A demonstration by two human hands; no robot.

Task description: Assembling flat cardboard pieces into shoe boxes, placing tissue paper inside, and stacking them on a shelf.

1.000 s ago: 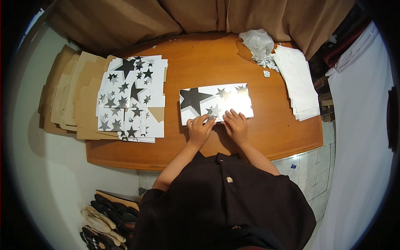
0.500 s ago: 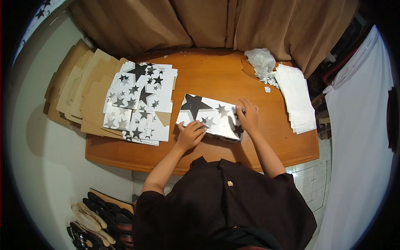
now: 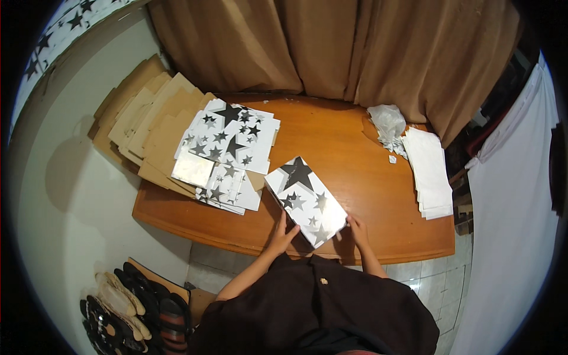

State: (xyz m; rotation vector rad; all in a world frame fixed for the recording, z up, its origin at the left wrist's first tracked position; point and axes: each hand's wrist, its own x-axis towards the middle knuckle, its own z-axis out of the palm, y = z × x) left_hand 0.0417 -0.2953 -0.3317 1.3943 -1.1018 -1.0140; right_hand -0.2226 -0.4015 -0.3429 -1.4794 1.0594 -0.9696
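A closed white cardboard box (image 3: 307, 204) with black and grey stars on it is between my two hands at the table's front edge. It sits askew, one end pointing to the far left. My left hand (image 3: 284, 236) grips its near left side, thumb up along the edge. On the right, my right hand (image 3: 357, 229) holds the near right corner, with its fingers partly hidden behind the box. Whether the box's underside touches the table cannot be seen.
Flat star-printed card sheets (image 3: 234, 145) lie on the table's left, beside stacked brown cardboard blanks (image 3: 160, 127). At the right are a crumpled clear plastic bag (image 3: 387, 124) and a stack of white paper (image 3: 427, 171). Shoes (image 3: 139, 302) stand on the floor at lower left.
The box has turned clockwise and come nearer to me. My hands have moved from its top and edges to its near sides. The whole view has shifted too.
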